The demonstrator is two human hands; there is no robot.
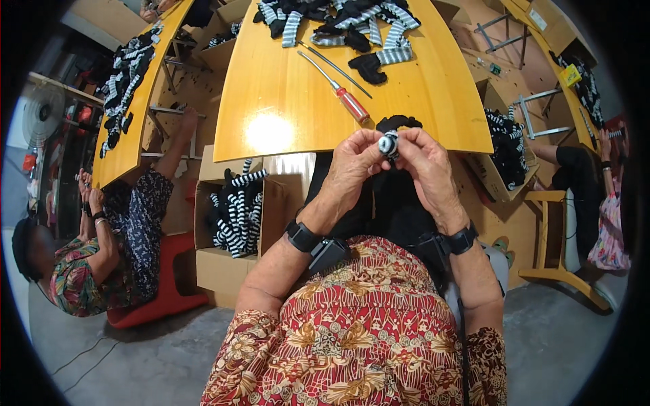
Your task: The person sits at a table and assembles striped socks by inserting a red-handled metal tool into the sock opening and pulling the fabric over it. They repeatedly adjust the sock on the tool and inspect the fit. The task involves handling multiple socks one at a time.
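Just off the near edge of the yellow table (271, 88), a striped sock (388, 144) is bunched into a small ring between my hands. Its black part (399, 123) sticks out beyond the fingers. My left hand (353, 162) pinches it from one side, and my right hand (430, 166) grips the other. The fingertips partly cover the sock. On the table ahead lies a screwdriver (352, 105) with a red handle, alongside a thin dark rod (338, 71). Farther back is a loose pile of black and striped socks (325, 30).
Left of my legs stands a cardboard box (227, 271) of striped socks; another sock-filled box (487, 169) is at the right. A person (81, 271) works at a side table (128, 139) on the left. At the right are a wooden chair (548, 233) and another person (609, 230).
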